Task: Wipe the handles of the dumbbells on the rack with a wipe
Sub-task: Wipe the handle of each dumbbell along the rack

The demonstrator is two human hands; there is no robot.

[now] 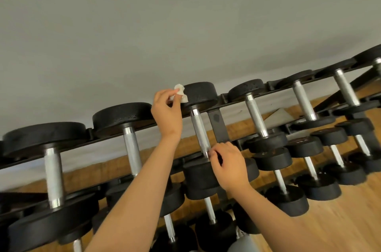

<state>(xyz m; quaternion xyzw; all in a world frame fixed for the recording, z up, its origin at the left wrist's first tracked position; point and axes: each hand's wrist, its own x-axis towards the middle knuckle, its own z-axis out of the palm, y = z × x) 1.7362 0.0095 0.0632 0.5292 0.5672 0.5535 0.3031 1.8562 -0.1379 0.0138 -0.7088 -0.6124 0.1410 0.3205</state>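
Your left hand point(167, 114) pinches the crumpled white wipe point(179, 93) beside the far head of a dumbbell point(201, 95) on the rack point(217, 126), poised above its knurled steel handle point(199, 130). Your right hand point(227, 166) curls its fingers round the handle's near end, probably to steady the round, pebbled black weight.

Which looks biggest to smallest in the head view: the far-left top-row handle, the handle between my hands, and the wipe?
1. Far-left top-row handle: largest, though nearness to the camera inflates it.
2. Handle between the hands: next.
3. Wipe: smallest, partly hidden, pinched by the left hand.
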